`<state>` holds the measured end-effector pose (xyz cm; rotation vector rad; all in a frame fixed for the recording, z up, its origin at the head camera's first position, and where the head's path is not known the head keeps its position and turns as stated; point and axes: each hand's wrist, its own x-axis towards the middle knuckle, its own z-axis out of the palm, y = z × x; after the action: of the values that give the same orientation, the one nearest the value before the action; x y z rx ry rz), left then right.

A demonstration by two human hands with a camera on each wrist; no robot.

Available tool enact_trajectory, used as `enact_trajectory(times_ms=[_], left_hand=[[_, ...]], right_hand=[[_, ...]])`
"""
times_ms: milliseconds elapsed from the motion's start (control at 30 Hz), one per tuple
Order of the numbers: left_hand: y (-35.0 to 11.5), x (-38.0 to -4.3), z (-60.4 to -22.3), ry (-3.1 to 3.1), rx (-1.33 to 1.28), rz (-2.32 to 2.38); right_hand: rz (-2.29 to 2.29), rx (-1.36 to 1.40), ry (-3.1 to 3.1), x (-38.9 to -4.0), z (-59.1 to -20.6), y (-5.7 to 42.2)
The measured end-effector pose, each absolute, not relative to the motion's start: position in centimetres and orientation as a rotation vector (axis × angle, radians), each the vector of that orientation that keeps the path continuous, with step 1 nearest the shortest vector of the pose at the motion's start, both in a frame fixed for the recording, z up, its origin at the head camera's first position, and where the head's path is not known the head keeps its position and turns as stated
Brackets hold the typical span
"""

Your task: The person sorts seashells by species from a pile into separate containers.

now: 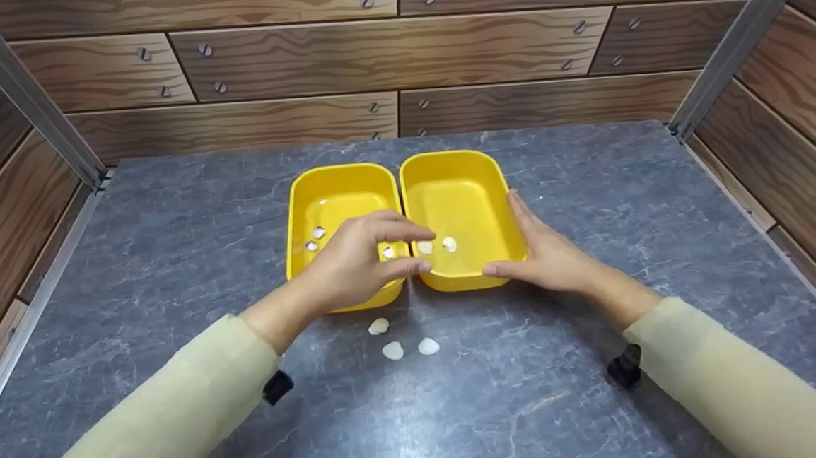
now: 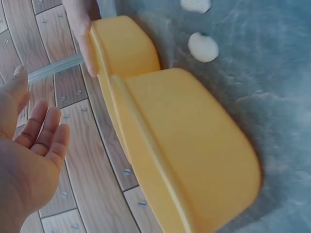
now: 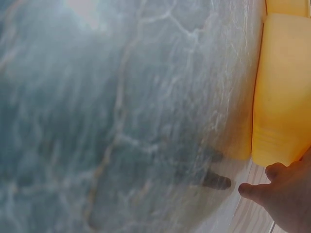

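One pale shell point(image 1: 449, 244) is seen on the floor of the right box point(image 1: 457, 198), between the two hands; a second shell point(image 1: 425, 246) is seen nearer the left hand point(image 1: 360, 257), within the gap of its fingertips, and whether it is touched cannot be told. Room is left inside the right box beyond both hands, bounded by its raised rim. The box's long axis is pointed away from the person, roughly parallel to that of the left box point(image 1: 338, 184), which is set just beside it and partly covered by the left hand. Small purplish-white pieces point(image 1: 319, 232) are held in the left box. The left hand is poised above the adjoining walls, thumb and fingers parted, with nothing seen pinched. The right hand point(image 1: 551, 252) is spread about the right box's near right corner, thumb laid at the front rim and fingers along the outer side. Three more shells point(image 1: 378, 326) are scattered nearer the person than the hands. Stretches of marbled tabletop point(image 1: 190, 256) are left outside both hands, and its far edge is met by a wood-patterned wall point(image 1: 397, 52)
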<state>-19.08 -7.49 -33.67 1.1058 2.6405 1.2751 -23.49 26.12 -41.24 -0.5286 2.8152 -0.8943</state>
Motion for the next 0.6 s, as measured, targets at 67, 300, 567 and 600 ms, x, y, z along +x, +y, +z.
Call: enact_trajectory(times_ms=[67, 300, 567, 600], left_hand=[[-8.0, -18.4, -34.1, 2.627, 1.131, 1.283], [-9.2, -15.9, -36.1, 2.579, 1.150, 1.293], [-10.7, -14.1, -38.4, 2.542, 1.159, 1.273], [-10.9, -14.0, -38.8, 2.547, 1.156, 1.252]], right_hand=[[-0.894, -0.529, 2.813, -23.5, -41.2, 26.1], [-0.888, -0.525, 2.814, -23.6, -41.2, 26.1], [-0.887, -0.523, 2.820, -23.5, -41.1, 26.1], [-0.890, -0.525, 2.819, -23.5, -41.2, 26.1]])
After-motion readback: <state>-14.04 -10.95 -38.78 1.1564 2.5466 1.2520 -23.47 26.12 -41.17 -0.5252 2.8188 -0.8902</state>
